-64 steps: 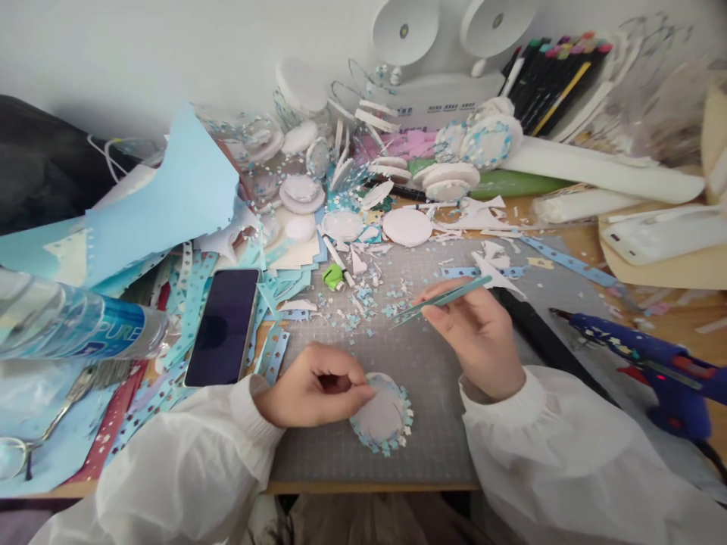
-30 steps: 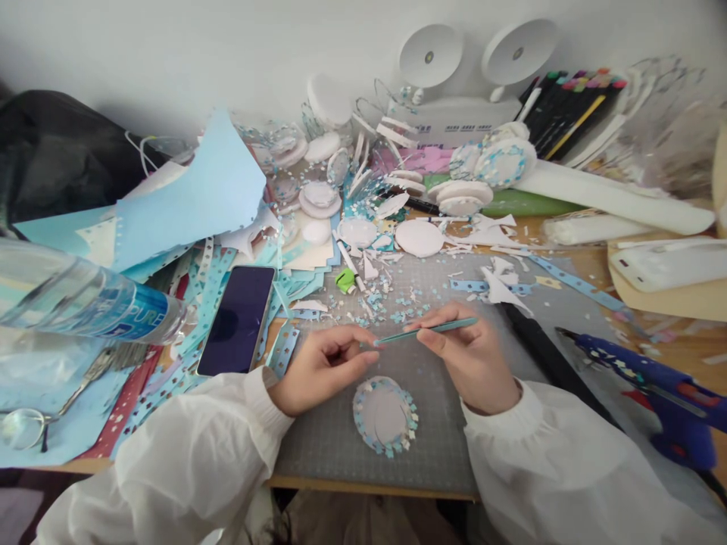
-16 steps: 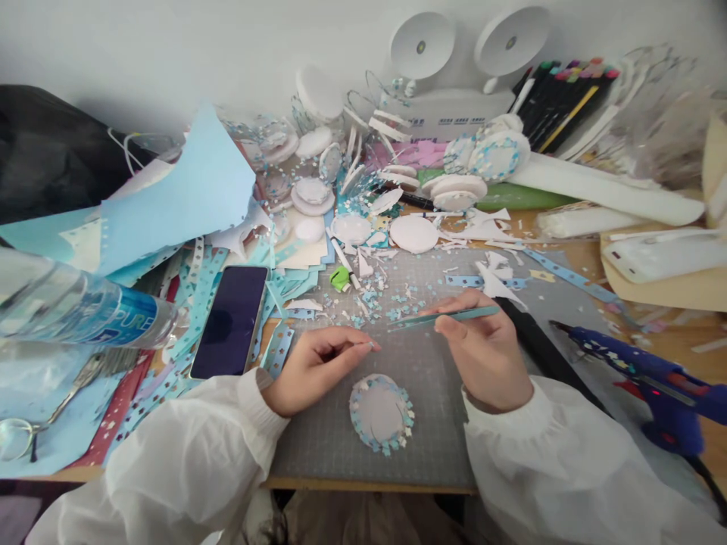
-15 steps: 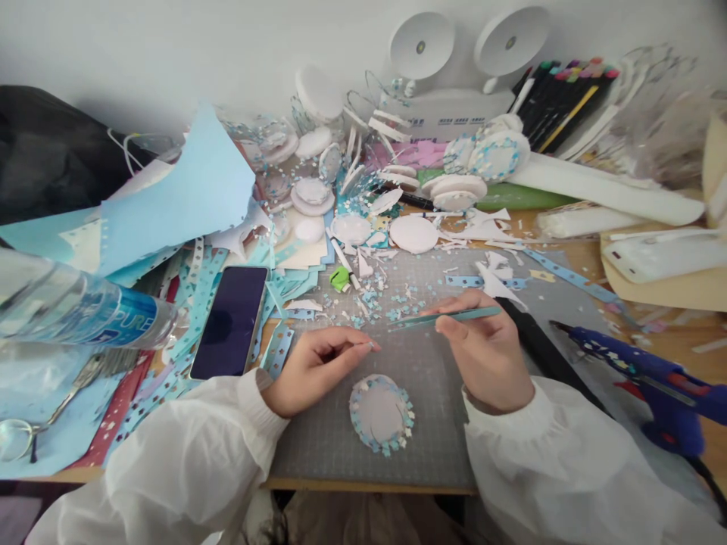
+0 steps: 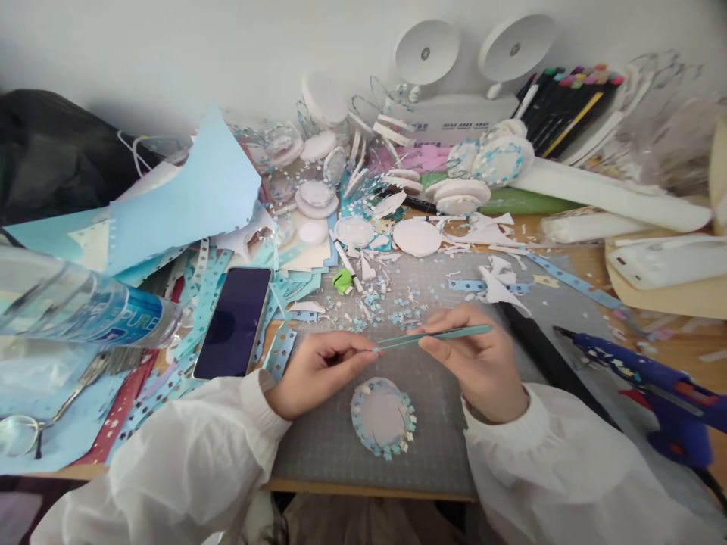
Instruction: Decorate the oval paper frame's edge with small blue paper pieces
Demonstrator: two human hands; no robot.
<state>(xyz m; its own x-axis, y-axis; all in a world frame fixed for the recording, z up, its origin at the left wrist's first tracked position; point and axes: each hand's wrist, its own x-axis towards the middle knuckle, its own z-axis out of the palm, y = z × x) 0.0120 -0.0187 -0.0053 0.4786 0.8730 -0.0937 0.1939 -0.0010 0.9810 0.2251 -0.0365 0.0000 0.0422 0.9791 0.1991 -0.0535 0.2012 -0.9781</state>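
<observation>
My right hand (image 5: 480, 359) is closed around teal tweezers (image 5: 454, 334), held nearly level with their tips pointing left. Those tips reach the fingertips of my left hand (image 5: 323, 369), which pinches a tiny pale-blue paper piece (image 5: 375, 350) between thumb and finger; its exact shape is too small to tell. Just below both hands, a white disc (image 5: 383, 416) lies flat on the grey cutting mat (image 5: 323, 454), its rim ringed with small blue and white paper stars. Loose paper bits (image 5: 397, 312) are scattered beyond the hands.
A phone (image 5: 234, 322) and a water bottle (image 5: 96, 303) lie at left beside punched paper strips and blue sheets (image 5: 182, 197). To the right is a blue glue gun (image 5: 647, 386). White discs (image 5: 416, 237), markers (image 5: 573, 106) and a two-headed lamp (image 5: 427, 51) line the back.
The tweezers have moved left and slightly down, so their tips now meet my left fingertips. My left hand has stayed nearly in place, and the whole view has shifted slightly.
</observation>
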